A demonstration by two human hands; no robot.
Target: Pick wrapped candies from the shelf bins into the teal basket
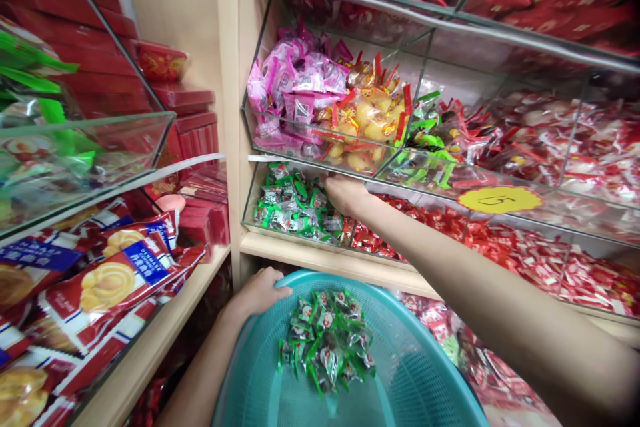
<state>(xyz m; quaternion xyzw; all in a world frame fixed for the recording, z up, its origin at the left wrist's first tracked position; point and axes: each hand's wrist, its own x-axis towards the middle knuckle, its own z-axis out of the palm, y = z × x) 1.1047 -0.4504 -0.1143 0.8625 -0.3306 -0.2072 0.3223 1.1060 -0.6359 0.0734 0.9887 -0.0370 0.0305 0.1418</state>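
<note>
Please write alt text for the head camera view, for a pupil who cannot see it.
A person's left hand grips a teal plastic basket holding green-wrapped sweets, while the right hand reaches in beside similar sweets on a wooden shelf. Pink packets and yellow packets sit above; cookie packets lie at the picture's left.

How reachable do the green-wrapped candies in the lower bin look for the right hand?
Yes, most likely: the right hand is right beside the green-wrapped candies, with nothing visible between them, though the shelf edge above seems to limit headroom.
</note>
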